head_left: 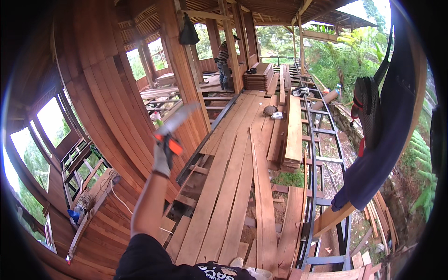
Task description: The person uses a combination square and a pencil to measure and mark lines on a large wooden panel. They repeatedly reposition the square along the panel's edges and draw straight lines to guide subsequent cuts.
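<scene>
Orange-handled, a saw [169, 130] is being held up by the gloved left hand [161, 158], clamped around the handle [175, 146]. Its blurred blade [183, 117] is being seen against a post [184, 77]; whether they are touching cannot be told. Farther off, a worker [221, 64] is being partly hidden by an upright [232, 53], near stacked boards [257, 78]; at right, dark cloth [379, 169] is being supported by a beam [333, 220].

free rm: open air abv the deck planks [212, 196], r. of the l. hand [162, 158]. in the way: tool [176, 121] w/ blurred blade sticking out fwd, plank wall [109, 88] to l., post [187, 67] behind blade in view, stacked boards [293, 130] r. of planks, hung blue cloth [375, 163] far r.
</scene>
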`<state>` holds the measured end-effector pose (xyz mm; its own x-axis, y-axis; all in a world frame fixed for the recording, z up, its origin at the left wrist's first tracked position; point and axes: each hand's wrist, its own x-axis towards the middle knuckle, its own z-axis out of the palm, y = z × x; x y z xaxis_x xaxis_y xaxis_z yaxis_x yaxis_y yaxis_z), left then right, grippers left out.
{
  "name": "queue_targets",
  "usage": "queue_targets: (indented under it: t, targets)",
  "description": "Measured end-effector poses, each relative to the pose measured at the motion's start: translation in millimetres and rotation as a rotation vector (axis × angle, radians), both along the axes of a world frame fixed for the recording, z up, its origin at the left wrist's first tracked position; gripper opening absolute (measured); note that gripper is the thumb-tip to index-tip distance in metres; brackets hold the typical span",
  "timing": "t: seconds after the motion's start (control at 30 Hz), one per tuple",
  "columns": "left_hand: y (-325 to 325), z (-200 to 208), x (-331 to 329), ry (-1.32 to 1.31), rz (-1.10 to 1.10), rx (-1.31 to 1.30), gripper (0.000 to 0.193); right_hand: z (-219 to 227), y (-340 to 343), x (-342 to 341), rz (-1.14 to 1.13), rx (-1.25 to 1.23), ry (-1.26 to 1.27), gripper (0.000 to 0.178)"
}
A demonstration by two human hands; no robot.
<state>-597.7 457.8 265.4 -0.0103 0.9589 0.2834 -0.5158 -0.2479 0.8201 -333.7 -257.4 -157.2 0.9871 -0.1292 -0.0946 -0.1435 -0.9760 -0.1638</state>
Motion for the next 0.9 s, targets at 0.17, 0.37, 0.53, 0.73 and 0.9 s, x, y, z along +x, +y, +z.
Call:
queue_targets:
  t: [0.17, 0.37, 0.53, 0.73, 0.9]
  targets:
    - [-81, -239, -3, 0.168, -0.252, -0.448, 0.012, -4, -2, 0, -0.003, 0.020, 0.006, 0.071]
    - [-243, -380, -40, 1.490, -0.450, -0.571, 0.038, -9, -10, -5, -0.048, 0.028, 0.004, 0.072]
    - [-271, -343, -61, 2.153, -0.821, -0.144, 0.052, -13, -32, -9, -0.080, 0.026, -0.013, 0.073]
    - [-246, -346, -85, 2.110, -0.767, -0.578, 0.053, 24, -27, -12, 0.020, -0.013, -0.087, 0.071]
    - [-245, -353, -72, 2.103, -0.797, -0.443, 0.042, -1, -33, -16, 0.009, -0.061, -0.118, 0.072]
